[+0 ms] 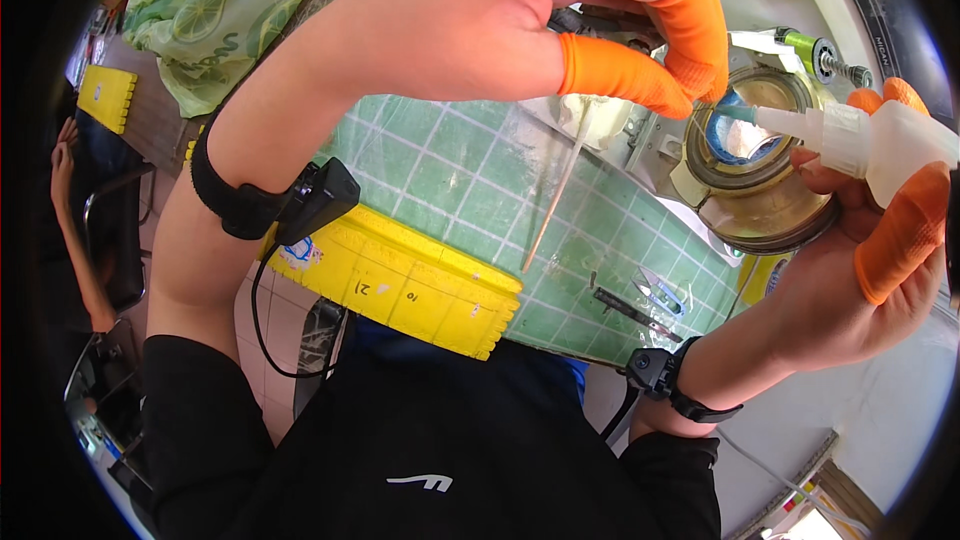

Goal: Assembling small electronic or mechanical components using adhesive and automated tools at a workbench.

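My left hand (600, 35), with orange finger cots on thumb and index finger, is closed in a pinch at the upper centre. What lies between those fingertips, if anything, is too small to make out. My right hand (850, 240), also in orange finger cots, grips a translucent white squeeze bottle (900, 145). The bottle lies tilted on its side, its teal nozzle tip (738, 112) pointing left toward the pinched fingers. Under the nozzle is a round brass-coloured machine part (750, 195) with a blue ring and a bright white centre.
A thin wooden stick (560, 190) lies across the green tiled tabletop (440, 160). A yellow ridged strip (400, 285) runs along the near edge. Small scissors (660, 290) and a dark slim tool (635, 312) lie at right. Another person's arm (75, 210) shows far left.
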{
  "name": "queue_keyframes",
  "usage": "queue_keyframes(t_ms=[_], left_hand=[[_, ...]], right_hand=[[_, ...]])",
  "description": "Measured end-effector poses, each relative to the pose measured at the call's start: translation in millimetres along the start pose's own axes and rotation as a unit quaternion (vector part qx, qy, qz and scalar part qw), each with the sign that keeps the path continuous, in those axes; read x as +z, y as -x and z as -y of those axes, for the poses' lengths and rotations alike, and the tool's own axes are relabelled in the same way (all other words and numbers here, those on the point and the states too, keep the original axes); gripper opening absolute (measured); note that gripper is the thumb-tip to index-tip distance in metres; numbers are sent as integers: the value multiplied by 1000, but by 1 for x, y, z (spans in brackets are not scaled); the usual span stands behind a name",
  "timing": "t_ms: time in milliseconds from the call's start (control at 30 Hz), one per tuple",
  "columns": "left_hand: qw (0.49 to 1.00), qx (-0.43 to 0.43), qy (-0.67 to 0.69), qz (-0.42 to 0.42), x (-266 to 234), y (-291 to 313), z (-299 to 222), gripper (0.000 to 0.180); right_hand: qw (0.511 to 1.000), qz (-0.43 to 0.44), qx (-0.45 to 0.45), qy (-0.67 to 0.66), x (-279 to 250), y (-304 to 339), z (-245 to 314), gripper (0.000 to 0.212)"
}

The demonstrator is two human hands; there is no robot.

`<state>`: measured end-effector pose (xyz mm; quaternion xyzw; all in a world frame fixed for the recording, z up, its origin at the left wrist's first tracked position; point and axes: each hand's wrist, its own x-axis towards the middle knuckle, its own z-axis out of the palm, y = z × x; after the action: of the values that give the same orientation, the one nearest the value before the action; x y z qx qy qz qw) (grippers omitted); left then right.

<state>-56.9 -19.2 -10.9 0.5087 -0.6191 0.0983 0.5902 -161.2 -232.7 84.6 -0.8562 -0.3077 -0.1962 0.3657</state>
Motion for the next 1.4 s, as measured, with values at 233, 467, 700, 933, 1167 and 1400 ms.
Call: queue_keyframes(t_ms=[233,467,700,933,1167,1400], left_hand=[[998,-51,32,-26,3,3,-6,12],[996,-35,70,-29,8,5,3,12],[987,-152,-42,27,7,-3,-24,15],[966,-233,-90,69,-3,2,-33,10],[957,-249,-142,51,-16,22,-33,8],[918,-359,-164,-30,-71,75,-4,24]], right_hand=[[988,-118,42,-88,4,15,-7,48],[952,-242,72,-171,9,31,-2,49],[924,-270,88,-255,-71,137,11,51],[814,-460,263,236,-210,214,-16,24],[862,-281,360,218,-194,240,-65,30],[837,-75,516,167,-140,228,48,16]])
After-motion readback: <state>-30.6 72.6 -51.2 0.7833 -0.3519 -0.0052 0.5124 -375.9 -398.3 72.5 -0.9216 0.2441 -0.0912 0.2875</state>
